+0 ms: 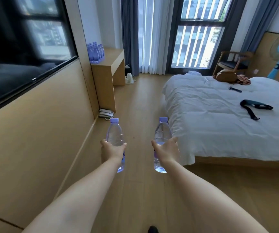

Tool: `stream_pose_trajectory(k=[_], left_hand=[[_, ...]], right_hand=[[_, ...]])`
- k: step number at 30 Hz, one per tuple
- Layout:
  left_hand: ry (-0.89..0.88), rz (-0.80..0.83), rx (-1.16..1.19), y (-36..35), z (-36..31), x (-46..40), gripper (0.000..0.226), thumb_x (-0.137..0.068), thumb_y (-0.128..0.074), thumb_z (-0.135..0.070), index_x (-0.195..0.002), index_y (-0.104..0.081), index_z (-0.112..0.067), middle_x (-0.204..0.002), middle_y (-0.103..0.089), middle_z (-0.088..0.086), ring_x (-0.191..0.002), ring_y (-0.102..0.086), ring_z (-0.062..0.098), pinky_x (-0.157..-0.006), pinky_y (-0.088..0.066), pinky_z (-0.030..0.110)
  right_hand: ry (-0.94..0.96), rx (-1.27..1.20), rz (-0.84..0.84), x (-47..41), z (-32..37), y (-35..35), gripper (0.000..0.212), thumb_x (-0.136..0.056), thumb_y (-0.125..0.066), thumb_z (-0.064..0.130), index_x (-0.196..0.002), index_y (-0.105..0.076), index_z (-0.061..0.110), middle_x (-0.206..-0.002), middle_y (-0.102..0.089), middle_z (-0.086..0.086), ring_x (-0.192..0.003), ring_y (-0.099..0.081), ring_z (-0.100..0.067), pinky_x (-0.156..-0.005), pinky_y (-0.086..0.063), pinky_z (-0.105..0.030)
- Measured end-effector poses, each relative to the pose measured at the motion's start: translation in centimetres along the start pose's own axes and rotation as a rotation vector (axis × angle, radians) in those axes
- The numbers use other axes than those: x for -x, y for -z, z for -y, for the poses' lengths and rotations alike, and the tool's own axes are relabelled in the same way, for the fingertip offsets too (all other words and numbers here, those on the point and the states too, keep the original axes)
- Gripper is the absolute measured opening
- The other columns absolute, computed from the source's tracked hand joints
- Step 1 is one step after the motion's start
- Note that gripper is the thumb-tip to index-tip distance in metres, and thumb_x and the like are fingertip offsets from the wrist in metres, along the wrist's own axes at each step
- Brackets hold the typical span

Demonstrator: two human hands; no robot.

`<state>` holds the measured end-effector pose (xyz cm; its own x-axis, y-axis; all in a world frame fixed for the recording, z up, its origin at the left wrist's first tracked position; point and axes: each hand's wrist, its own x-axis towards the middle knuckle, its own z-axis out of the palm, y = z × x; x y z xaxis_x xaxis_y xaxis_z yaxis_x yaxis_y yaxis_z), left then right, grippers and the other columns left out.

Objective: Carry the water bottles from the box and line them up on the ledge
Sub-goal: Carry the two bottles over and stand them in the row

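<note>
Both arms reach out at the centre of the frame. The left hand (112,151) has its fingers clamped round one upright water bottle (115,135); the right hand (166,149) grips another bottle (161,132). More bottles (96,52) stand clustered on the tabletop (113,56), upper centre-left.

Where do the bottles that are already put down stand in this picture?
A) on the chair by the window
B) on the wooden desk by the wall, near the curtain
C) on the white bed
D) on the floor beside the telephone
B: the cluster of bottles stands on the wooden desk against the left wall, near the curtain.
</note>
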<state>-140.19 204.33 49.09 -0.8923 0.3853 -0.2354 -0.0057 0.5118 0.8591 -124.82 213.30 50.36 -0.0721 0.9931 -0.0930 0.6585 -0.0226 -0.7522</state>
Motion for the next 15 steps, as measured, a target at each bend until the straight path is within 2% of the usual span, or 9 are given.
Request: stream_pose_trajectory(k=[4, 10, 15], left_hand=[[0.037, -0.048, 0.010, -5.1, -5.7, -6.6, 0.065, -0.074, -0.079, -0.036, -0.115, -0.039, -0.007, -0.117, -0.059, 0.014, -0.102, -0.060, 0.037, -0.084, -0.050, 0.042], [-0.008, 0.011, 0.019, -11.2, -12.9, -15.4, 0.065, -0.074, -0.079, -0.038, -0.116, -0.037, -0.012, -0.106, -0.059, 0.007, -0.090, -0.059, 0.031, -0.076, -0.046, 0.036], [0.078, 0.010, 0.091, -15.8, -16.7, -25.1, 0.065, -0.072, -0.080, -0.040, -0.112, -0.038, -0.012, -0.107, -0.060, 0.009, -0.087, -0.058, 0.030, -0.075, -0.046, 0.035]], right_hand=[[0.040, 0.063, 0.028, -9.9, 3.7, -1.2, 0.068, -0.080, -0.067, 0.049, -0.121, -0.036, 0.006, -0.122, -0.057, -0.014, -0.112, -0.058, -0.033, -0.078, -0.041, -0.037], [0.084, 0.060, 0.071, -21.6, 9.8, -4.0, 0.067, -0.081, -0.065, 0.050, -0.122, -0.035, 0.006, -0.121, -0.055, -0.011, -0.110, -0.057, -0.032, -0.080, -0.043, -0.036], [0.100, 0.090, 0.094, -31.2, 12.8, -8.7, 0.065, -0.080, -0.064, 0.052, -0.119, -0.036, 0.008, -0.118, -0.055, -0.008, -0.107, -0.057, -0.029, -0.074, -0.038, -0.033]])
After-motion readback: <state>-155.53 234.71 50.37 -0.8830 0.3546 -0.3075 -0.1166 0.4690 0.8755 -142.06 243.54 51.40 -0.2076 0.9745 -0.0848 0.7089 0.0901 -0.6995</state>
